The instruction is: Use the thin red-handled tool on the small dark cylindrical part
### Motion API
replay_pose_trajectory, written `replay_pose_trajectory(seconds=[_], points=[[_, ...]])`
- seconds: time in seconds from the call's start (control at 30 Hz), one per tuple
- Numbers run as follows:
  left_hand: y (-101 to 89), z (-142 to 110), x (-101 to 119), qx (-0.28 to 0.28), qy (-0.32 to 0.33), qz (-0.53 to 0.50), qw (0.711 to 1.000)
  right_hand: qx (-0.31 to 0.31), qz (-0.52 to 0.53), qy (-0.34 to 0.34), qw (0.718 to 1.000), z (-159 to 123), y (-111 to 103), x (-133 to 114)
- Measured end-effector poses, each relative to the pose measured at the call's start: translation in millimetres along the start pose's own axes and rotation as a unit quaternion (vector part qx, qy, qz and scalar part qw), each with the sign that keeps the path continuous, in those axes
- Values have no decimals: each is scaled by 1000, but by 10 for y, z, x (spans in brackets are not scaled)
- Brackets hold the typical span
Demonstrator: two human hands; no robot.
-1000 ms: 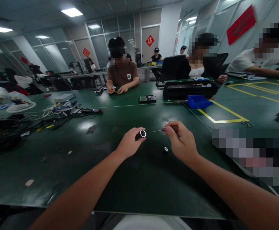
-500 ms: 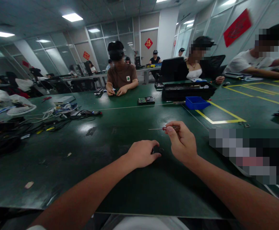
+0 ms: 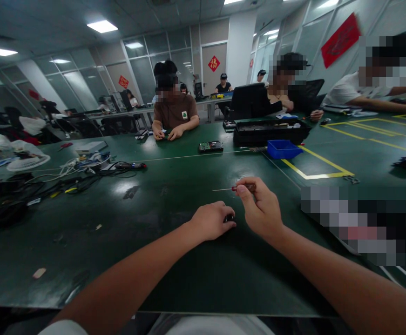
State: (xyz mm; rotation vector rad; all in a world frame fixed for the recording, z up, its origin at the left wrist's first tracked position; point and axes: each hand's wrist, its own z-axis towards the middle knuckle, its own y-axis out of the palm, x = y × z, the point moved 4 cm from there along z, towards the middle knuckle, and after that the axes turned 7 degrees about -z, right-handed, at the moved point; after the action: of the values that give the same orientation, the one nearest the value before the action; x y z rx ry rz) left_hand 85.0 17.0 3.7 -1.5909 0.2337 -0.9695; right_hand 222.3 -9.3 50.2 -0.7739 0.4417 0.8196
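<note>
One brown-handled screwdriver (image 3: 251, 187) pinched between the right hand's (image 3: 263, 205) thumb and fingers, shaft pointing left, one dark object (image 3: 228, 218) partly hidden in the curled left hand (image 3: 210, 220), back upward, low over the green table (image 3: 168, 190)

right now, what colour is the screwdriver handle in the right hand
Reddish brown: the screwdriver handle in the right hand shows in the head view.
</note>
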Motion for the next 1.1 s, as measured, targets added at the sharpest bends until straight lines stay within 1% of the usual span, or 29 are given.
replay_pose_trajectory(seconds=[0.13, 0.33, 0.4, 0.5, 0.6, 0.7, 0.9, 0.97, 1.03, 1.1], points=[[-1, -3, -27, -4, -9, -13, 1000, -4, -1, -5, 1000, 3, 16, 2], [-41, -4, 4, 25, -26, 6, 999, 3, -4, -19, 1000, 4, 18, 16], [-84, -19, 0, 25, -37, -8, 999, 4, -5, -21, 1000, 5, 17, 17], [-169, -46, -60, 34, -51, -57, 996, 1, -5, -15, 1000, 5, 19, 20], [-273, -80, -198, 65, -59, -127, 988, -5, -6, -11, 1000, 6, 21, 20], [-394, -146, -412, 94, -88, -184, 974, -15, -9, -17, 1000, 10, 24, 8], [-661, -417, -827, 134, -149, -204, 958, -36, -16, -19, 999, 16, 41, -17], [-732, -534, -936, 151, -184, -221, 946, -41, -13, -17, 999, 13, 48, -16], [-794, -654, -1035, 173, -219, -249, 927, -47, -11, -15, 999, 9, 56, -8], [-860, -771, -1125, 201, -237, -274, 910, -54, -12, -13, 998, 8, 65, 5]])
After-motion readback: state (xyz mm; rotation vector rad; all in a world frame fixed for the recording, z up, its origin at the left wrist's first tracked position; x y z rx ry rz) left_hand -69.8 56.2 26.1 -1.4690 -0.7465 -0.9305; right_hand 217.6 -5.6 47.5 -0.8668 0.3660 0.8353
